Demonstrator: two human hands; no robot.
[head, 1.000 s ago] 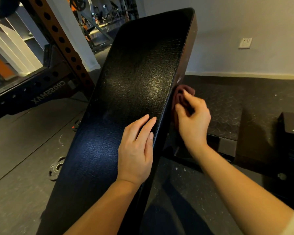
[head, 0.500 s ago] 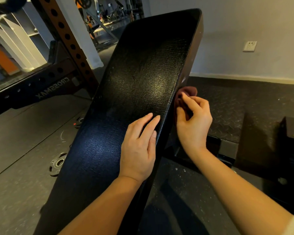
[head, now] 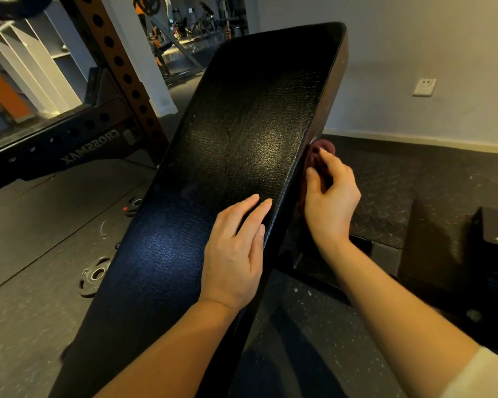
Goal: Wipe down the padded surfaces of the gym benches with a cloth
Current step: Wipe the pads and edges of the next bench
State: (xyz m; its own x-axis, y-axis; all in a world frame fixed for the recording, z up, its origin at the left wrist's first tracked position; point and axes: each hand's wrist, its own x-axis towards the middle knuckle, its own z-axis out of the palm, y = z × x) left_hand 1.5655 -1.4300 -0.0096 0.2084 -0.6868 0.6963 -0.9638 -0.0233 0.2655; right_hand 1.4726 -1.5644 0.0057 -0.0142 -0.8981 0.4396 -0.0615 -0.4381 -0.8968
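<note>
Since the earlier frames, little has shifted: the left hand (head: 236,248) has stayed flat on the padded bench (head: 242,145) and the right hand (head: 332,196) has crept only slightly up the pad's right edge with the cloth (head: 324,147). Now the left hand lies at about 6 o'clock from the pad's middle, fingers straight and close together, palm pressing on the textured black upholstery near its right rim. At roughly 3 o'clock from that middle, the right hand curls its fingers (head: 328,160) and thumb around a dark reddish cloth, bunching it against the pad's side wall; most of the cloth is hidden behind the hand and the pad's edge. The pad itself runs tilted from lower left up toward 12 o'clock. As a judgement, the cloth is light, soft and limp, best held as a wad in the palm so that it does not slip out along the narrow edge. The upholstery looks firm, slightly grained and a little glossy, likely giving the cloth fair friction, and the bench seems heavy enough to need only steadying with a flat palm.
</note>
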